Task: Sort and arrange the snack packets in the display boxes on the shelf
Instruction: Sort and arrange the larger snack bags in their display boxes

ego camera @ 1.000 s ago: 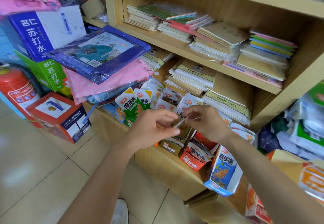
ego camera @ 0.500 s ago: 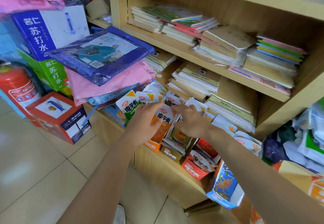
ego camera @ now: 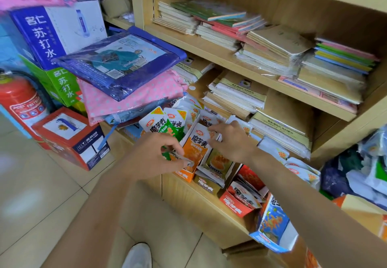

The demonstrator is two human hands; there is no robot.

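Note:
Several display boxes of snack packets stand in a row on the low wooden shelf: a green box, an orange box, a brown box, a red box and a blue box. My left hand is in front of the green and orange boxes and pinches a thin snack packet edge-on between thumb and fingers. My right hand reaches over the orange and brown boxes, its fingertips touching white packets standing behind them.
Stacks of notebooks fill the upper shelves. Pink and blue wrapped raincoats overhang the shelf's left end. A red fire extinguisher, a red carton and water cartons stand on the floor at left. Loose packets lie at right.
Both hands have moved from mid-air down to the boxes. The left hand now holds a thin packet low in front of the orange box; the right hand reached further back among the white packets.

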